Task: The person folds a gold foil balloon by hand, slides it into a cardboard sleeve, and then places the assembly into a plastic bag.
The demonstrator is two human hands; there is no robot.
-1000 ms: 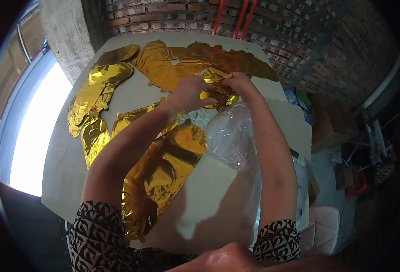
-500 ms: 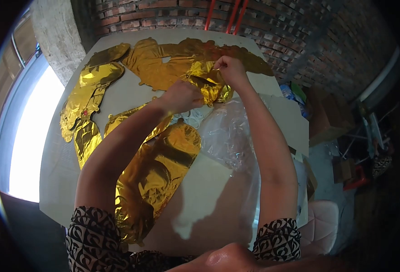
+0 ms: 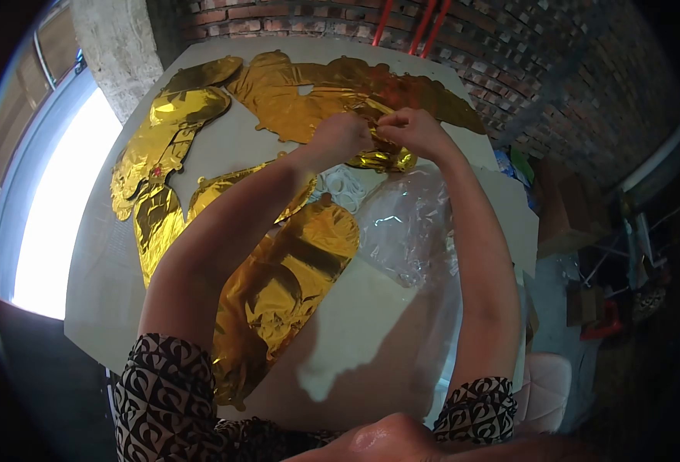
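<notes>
Near the table's far side, my left hand (image 3: 343, 135) is closed on the gold foil piece (image 3: 382, 159), which lies crumpled below and between both hands. My right hand (image 3: 417, 132) pinches the same foil close beside the left fingertips. Flat gold foil (image 3: 286, 96) spreads behind the hands. White, looped strips (image 3: 338, 186) lie just in front of my left hand. A clear plastic bag (image 3: 405, 223) rests nearer me, below my right hand.
More gold foil (image 3: 144, 154) lies along the table's left side, and a large foil piece (image 3: 286, 285) sits beside my left forearm. A brick wall (image 3: 502, 69) stands behind the table (image 3: 340, 331). Cardboard boxes (image 3: 563, 200) and a pale chair (image 3: 544, 393) are at the right.
My hands have come closer together, the left moving right and up, the right slightly down. The foil between them has been drawn together. The whole view has shifted a little.
</notes>
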